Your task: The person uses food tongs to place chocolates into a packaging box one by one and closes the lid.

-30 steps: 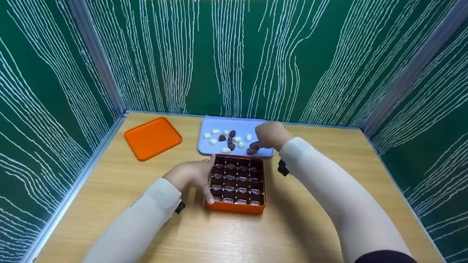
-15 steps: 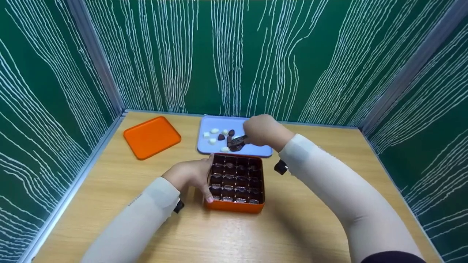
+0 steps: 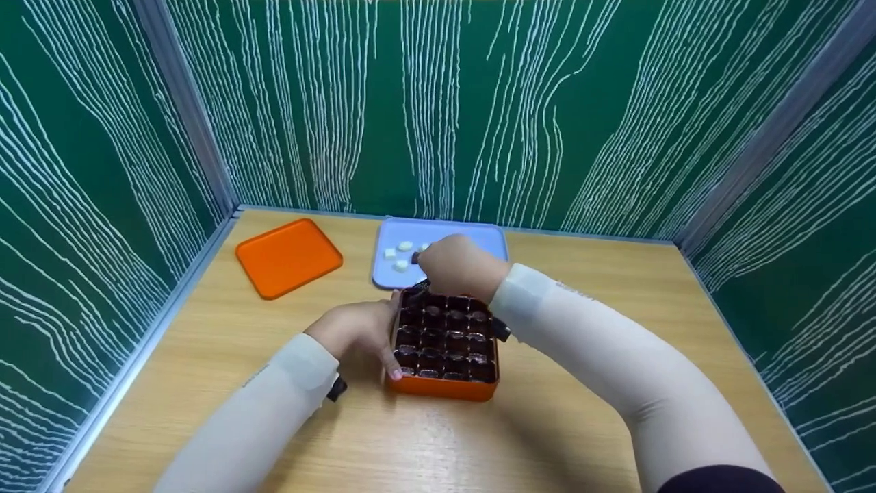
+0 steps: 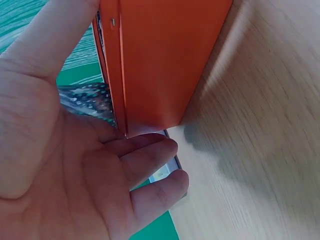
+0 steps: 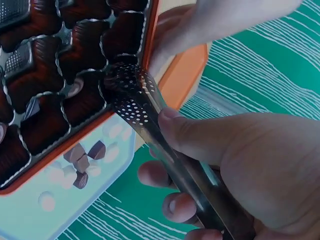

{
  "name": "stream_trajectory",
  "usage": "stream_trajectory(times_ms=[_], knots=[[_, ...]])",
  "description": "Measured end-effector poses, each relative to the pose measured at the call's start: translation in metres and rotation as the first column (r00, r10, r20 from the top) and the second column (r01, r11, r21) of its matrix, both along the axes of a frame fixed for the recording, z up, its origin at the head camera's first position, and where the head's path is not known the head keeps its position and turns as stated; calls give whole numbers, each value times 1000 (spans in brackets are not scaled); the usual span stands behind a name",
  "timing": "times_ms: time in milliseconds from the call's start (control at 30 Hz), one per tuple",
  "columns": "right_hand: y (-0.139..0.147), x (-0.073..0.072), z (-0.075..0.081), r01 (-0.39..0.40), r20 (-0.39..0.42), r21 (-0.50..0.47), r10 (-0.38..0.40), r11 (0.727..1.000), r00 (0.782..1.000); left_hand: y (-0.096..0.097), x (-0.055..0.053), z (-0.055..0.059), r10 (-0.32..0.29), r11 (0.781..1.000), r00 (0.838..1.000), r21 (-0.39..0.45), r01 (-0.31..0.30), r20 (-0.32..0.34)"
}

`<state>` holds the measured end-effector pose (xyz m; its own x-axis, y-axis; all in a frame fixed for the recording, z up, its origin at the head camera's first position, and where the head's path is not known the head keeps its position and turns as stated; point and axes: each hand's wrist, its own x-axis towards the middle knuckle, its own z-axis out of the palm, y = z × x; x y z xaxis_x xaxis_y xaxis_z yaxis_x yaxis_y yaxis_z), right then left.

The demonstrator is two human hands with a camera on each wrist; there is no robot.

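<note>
My left hand [image 3: 359,329] grips the left side of an orange box [image 3: 443,389], thumb at the near corner and fingers by the far one. A dark brown plastic insert [image 3: 448,335] divides the box into small compartments. In the right wrist view, a brown chocolate [image 5: 76,87] shows in one of them. My right hand [image 3: 458,263] holds metal tongs [image 5: 175,165] with perforated ends. Those ends dip into the far left corner compartment; I cannot tell whether a piece is between them. The left wrist view shows the tongs [image 4: 92,102] behind the box's edge.
Behind the box lies a pale blue tray [image 3: 489,236] with white pieces [image 3: 401,266] and brown chocolates [image 5: 80,160], partly hidden by my right hand in the head view. An orange lid or tray [image 3: 287,259] lies at the back left. Green patterned walls [image 3: 438,103] enclose the table.
My right hand has swept the tongs left over the pale blue tray's pieces, then toward me to the box's far left corner. My left hand has stayed on the box.
</note>
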<state>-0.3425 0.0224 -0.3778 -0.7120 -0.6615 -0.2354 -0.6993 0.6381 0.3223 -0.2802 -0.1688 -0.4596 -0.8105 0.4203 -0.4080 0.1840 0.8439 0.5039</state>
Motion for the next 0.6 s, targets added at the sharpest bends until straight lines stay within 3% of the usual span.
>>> stream_trajectory(times_ms=[267,600], knots=[[-17,4,-6,-30,-43,117,36,993,998,1,1,2,-21,999,1000,50,22,-6],[-23,7,-5,-41,-61,134,50,990,997,0,-2,-3,-54,996,998,68,56,-35]])
